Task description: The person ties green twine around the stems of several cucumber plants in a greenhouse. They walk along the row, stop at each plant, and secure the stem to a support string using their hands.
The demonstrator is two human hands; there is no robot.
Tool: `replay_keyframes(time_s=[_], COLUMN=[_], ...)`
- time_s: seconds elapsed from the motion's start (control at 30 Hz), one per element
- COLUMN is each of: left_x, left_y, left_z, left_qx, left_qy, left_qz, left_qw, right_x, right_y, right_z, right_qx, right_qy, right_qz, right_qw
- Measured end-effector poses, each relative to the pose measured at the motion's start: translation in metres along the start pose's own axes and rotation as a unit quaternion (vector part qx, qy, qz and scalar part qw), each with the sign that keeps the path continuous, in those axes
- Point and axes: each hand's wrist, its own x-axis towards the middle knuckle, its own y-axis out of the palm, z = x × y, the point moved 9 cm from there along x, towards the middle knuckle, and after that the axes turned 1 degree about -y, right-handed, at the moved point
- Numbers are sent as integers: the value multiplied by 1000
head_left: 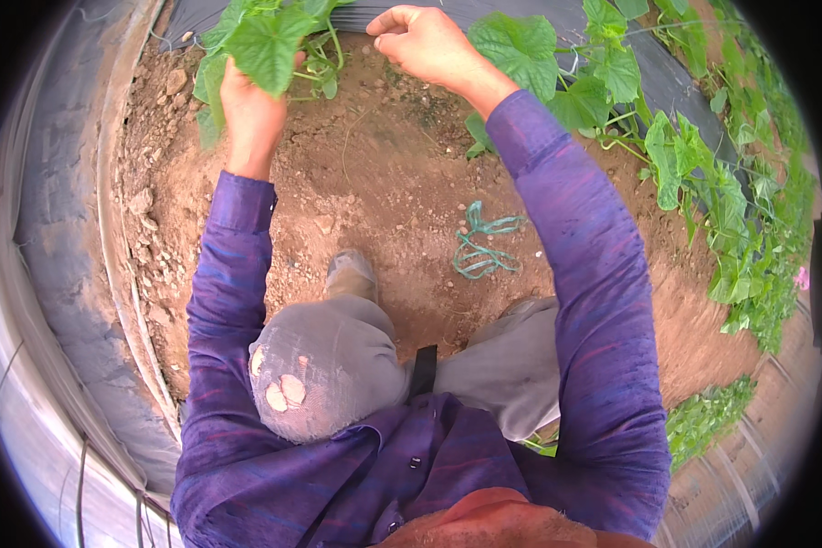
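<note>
My left hand (252, 103) is raised among the leaves of a young cucumber-type vine (270, 44) at the upper left. One broad leaf covers most of its fingers, so I cannot see what they grip. To its right, my right hand (425, 44) hangs over the edge of black plastic mulch film (356, 19). Its fingers are curled in, thumb close to the forefinger, and nothing shows between them. Just right of that wrist, another vine's large leaf (517, 51) spreads out.
A tangle of green plastic twine (483, 240) lies on the bare soil (383, 198) near my feet. More vines (719, 198) line the right side. On the left, stones and clods border a sheet-covered edge (61, 226) beside the translucent greenhouse film (24, 383).
</note>
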Motion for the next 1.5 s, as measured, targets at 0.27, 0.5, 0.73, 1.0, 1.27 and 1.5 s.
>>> replay_keyframes(time_s=[0.27, 0.5, 0.73, 1.0, 1.27, 1.5], left_x=[-104, -152, -200, -134, -95, -53], left_y=[-5, 64, 223, 236, 124, 4], left_z=[-33, -193, -481, -718, -750, -732], left_qx=[-15, 37, -341, -702, -622, -607], left_qy=[-251, -396, -457, -322, -266, -194], left_qz=[30, 127, 406, 410, 560, 520], left_qw=[967, 909, 714, 485, 478, 569], right_x=[-165, -394, -560, -585, -583, -503], right_y=[-46, -67, -62, -60, -25, 24], right_z=[-53, -41, 52, 155, 154, 258], right_qx=[87, 11, -110, -117, -130, -139], right_qy=[38, 197, 152, 107, 159, 155], right_qz=[41, 5, -43, 20, -6, 8], right_qw=[995, 980, 981, 987, 979, 978])
